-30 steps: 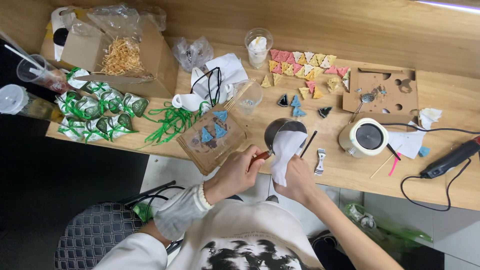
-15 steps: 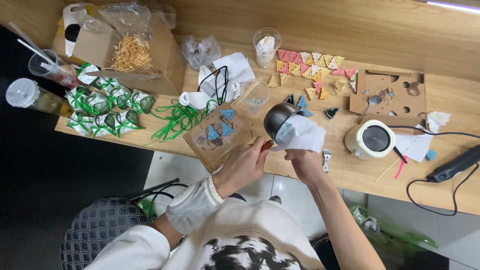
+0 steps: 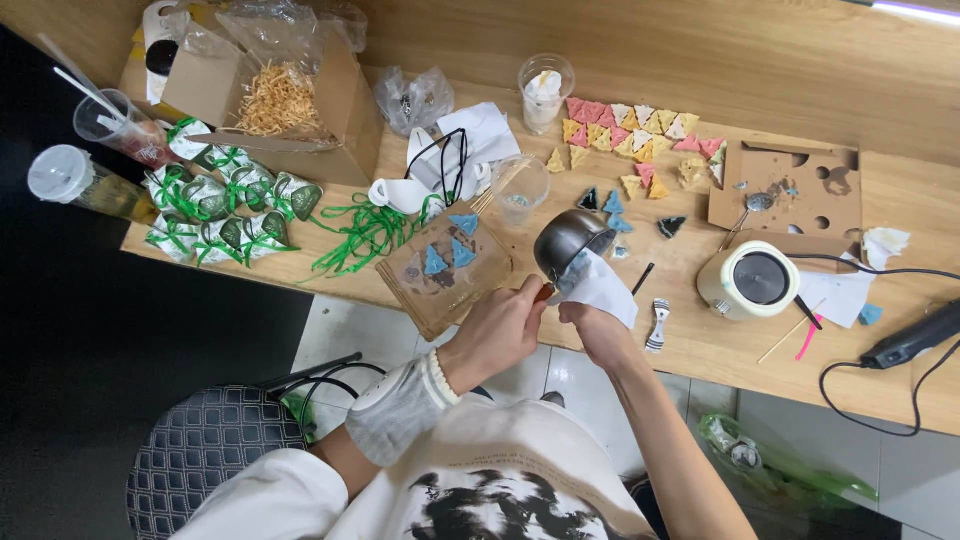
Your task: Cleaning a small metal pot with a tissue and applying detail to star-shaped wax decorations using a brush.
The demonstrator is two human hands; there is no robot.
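Pot [image 3: 568, 243], small, round, dark metal, tilted above wooden table [image 3: 900, 380] edge. Left hand [image 3: 503, 327] curled tight round pot's handle. Right hand [image 3: 597, 331] pinches crumpled white tissue [image 3: 600, 284] against rim. Cardboard tray [image 3: 440, 268] with 3 blue triangles just left.

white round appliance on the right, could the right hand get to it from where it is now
Probably yes. The right hand holds a white cloth in the small dark pot, and only a black stick and a small clip lie between it and the white round appliance.
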